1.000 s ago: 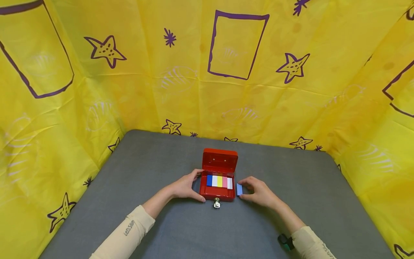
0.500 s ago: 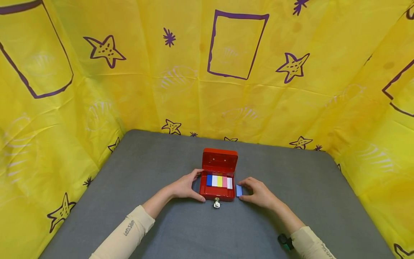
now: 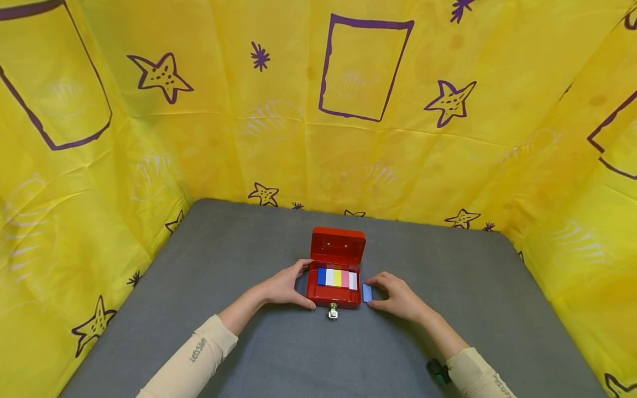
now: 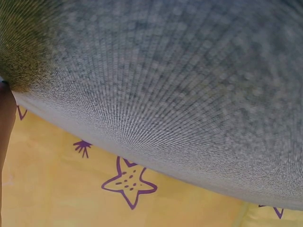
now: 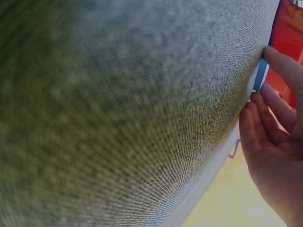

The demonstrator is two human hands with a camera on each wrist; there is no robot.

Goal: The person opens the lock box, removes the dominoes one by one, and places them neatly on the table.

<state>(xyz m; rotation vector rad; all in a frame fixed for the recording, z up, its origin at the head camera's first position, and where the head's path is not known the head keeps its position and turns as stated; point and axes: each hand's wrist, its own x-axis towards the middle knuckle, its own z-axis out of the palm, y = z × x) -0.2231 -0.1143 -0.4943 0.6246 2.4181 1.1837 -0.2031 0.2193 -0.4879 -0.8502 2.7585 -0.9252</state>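
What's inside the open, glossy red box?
Five rectangular blocks in a row, left to right: blue, white, yellow, pink, white. Anything beneath them is covered and can't be seen.

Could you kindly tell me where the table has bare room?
The table is bare left of the left hand, right of the right hand, and between the sleeves. It is crowded beside the red box: the left hand holds its left side; the right pinches a blue block by its right.
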